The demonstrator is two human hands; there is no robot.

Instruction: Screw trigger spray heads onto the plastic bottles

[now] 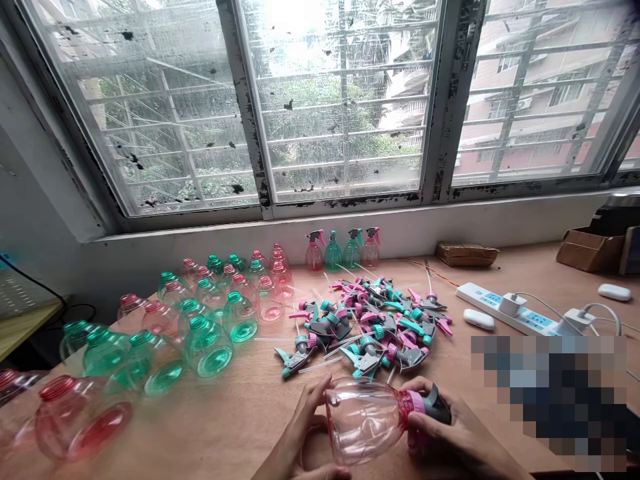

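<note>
A clear pink spray bottle (363, 420) lies on its side in the air just above the near table edge, its base to the left. My left hand (305, 440) holds the bottle's base end, thumb below and fingers above. At the neck, my right hand (440, 427) is closed round the pink collar and grey spray head (436, 404), which sits on the bottle's mouth. Whether the collar is fully tightened I cannot tell. Beyond my hands lies a pile of loose spray heads (370, 320) in pink, teal and grey, with thin tubes sticking out.
Several open green bottles (207, 347) and pink bottles (83, 417) stand at the left. Bottles with spray heads (353, 250) line the wall. At the right are a power strip (505, 310), white cases (479, 319), a brown package (467, 254), a cardboard box (593, 250) and a blurred patch.
</note>
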